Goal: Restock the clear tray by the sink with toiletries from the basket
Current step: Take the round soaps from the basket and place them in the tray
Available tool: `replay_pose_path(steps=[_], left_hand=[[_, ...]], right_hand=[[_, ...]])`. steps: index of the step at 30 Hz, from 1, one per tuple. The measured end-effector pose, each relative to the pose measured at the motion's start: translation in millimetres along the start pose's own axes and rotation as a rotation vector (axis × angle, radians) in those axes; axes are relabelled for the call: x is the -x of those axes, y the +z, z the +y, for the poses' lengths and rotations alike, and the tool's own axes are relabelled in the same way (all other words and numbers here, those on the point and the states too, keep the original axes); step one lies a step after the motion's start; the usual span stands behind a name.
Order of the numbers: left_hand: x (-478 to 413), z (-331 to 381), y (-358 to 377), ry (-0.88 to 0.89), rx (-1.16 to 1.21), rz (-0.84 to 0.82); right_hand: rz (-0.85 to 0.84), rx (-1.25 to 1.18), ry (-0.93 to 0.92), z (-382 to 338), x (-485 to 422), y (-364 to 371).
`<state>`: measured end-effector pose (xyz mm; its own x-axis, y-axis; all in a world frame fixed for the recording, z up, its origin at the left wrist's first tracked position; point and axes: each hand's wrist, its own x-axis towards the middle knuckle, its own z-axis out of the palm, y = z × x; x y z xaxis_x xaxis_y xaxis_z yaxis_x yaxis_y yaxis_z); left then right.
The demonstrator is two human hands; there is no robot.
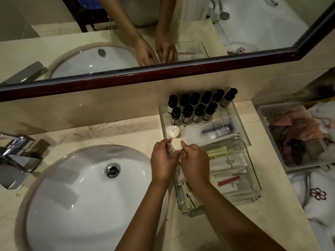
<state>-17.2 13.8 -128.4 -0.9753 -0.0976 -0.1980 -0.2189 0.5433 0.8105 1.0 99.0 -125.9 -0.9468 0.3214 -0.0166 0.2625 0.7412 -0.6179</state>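
The clear tray [254, 180] lies on the counter right of the sink. At its back stand several small dark bottles [198, 107]. A wrapped round soap [172, 131] sits at its left side. Flat sachets and packets [228, 165] fill the middle and front, among them a razor pack [215, 130]. My left hand [163, 160] and my right hand [194, 158] meet over the tray's left edge. Together they pinch a cream heart-shaped soap [176, 144]. The basket [272, 127] stands at the right, holding crumpled pink and white items.
A round white sink [81, 192] takes up the left, with a chrome tap [16, 160] at its far left. A mirror with a dark wooden frame [163, 73] hangs behind the counter. Folded white towels [319, 194] with a red emblem lie at the right front.
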Motion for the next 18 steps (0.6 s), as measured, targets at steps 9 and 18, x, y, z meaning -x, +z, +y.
replay_pose_path(steps=[9,18], left_hand=[[1.6,2.7,0.0,-0.030,-0.025,0.020],[34.4,-6.0,-22.8,-0.118,-0.006,-0.035]], right_hand=[[0.006,0.032,-0.115,4.3,8.5,-3.2],[-0.001,-0.140,0.042,54.7,48.9,-65.2]])
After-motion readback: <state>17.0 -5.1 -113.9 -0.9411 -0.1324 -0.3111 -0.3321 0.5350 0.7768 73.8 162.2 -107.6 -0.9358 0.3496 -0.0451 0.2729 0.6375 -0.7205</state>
